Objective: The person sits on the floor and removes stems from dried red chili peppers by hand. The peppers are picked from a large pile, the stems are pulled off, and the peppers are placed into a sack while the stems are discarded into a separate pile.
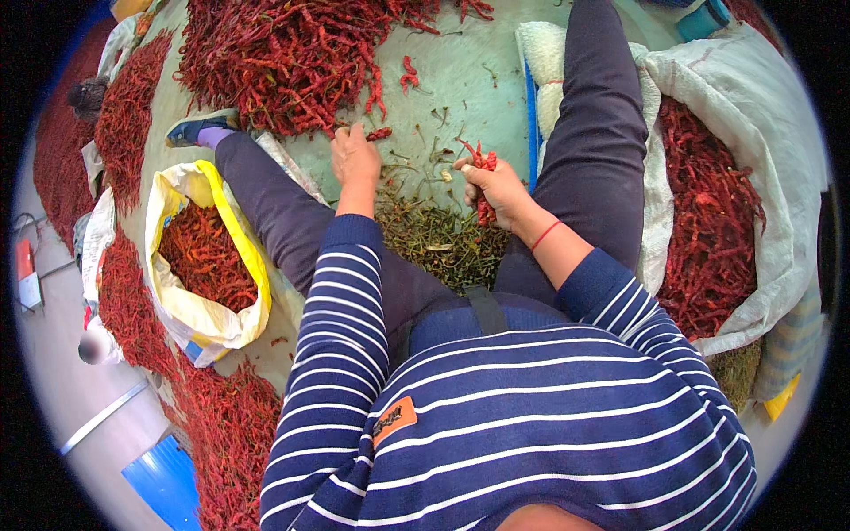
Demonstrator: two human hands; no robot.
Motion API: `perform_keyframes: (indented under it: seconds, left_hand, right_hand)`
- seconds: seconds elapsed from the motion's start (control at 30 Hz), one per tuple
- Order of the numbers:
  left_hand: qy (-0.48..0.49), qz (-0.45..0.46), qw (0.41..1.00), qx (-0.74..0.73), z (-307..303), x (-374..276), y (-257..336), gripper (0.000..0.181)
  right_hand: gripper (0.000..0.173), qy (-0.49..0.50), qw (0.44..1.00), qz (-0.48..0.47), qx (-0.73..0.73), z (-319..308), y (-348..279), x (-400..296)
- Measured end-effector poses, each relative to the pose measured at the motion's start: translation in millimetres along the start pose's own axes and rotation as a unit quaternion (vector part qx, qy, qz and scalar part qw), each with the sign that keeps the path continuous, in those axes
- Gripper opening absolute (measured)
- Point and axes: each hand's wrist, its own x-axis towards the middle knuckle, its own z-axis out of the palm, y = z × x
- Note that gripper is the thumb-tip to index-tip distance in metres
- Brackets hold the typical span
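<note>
My left hand (356,156) is at the near edge of a large heap of dried red chilies (285,60). Its fingers are closed on a dried red chili (378,134), whose end sticks out to the right of the fingertips. In my right hand (495,189) is a small bunch of dried red chilies (486,209), poking out above and below the fist. Between my legs lies a pile of greenish-brown chili stems (458,245), with loose stems (435,143) strewn on the pale floor (458,73) beyond it.
A yellow-and-white sack (222,179) of chilies stands open at left. At right is a larger white sack (783,219), also holding chilies. A rolled white sack (541,53) lies beside my right leg. More chili heaps (229,425) spread along the left, where a person's head (89,98) shows.
</note>
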Motion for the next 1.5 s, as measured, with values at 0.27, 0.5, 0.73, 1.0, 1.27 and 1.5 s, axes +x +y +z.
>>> perform_keyframes:
  seconds: [0.27,0.5,0.73,1.0,1.27,1.5]
  left_hand:
    - [-0.232,0.033,0.921,-0.310,-35.3,-38.2,37.5,0.024]
    - [-0.096,-0.099,0.954,-0.265,-0.9,6.5,22.8,0.032]
    - [-0.075,-0.147,0.986,0.001,30.1,72.6,38.0,0.039]
    - [-0.198,-0.063,0.967,-0.146,-13.5,-3.3,42.7,0.023]
    - [-0.200,-0.062,0.932,-0.295,-53.8,-89.1,62.7,0.018]
    - [-0.171,-0.046,0.953,-0.245,-61.0,-87.9,55.4,0.018]
  right_hand:
    - [0.017,0.047,0.995,-0.070,-0.051,4.1,-5.7,0.9]
    - [0.016,0.069,0.995,-0.035,-0.067,3.2,-0.1,6.3]
    - [0.014,0.053,0.997,-0.046,-0.029,0.0,7.9,11.0]
    - [0.011,0.141,0.987,-0.083,0.003,-2.7,4.2,10.5]
    - [0.010,0.149,0.974,-0.161,-0.060,-0.7,1.3,6.8]
    - [0.015,0.069,0.995,-0.066,-0.032,-0.3,-4.4,-3.5]
